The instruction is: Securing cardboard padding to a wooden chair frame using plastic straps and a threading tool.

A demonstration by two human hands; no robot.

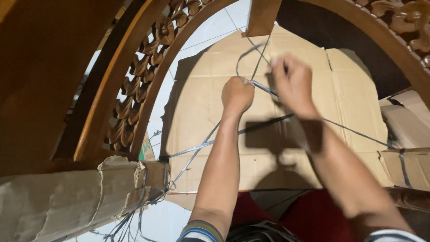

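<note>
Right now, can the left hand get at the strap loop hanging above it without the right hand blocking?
Probably yes: the left hand grips the strap just below the loop, open cardboard behind, and the right hand sits off to the side.

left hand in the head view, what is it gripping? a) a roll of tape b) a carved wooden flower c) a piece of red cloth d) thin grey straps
d: the left hand is closed in a fist around the thin grey straps, which run on to the right hand above the flat cardboard.
</note>
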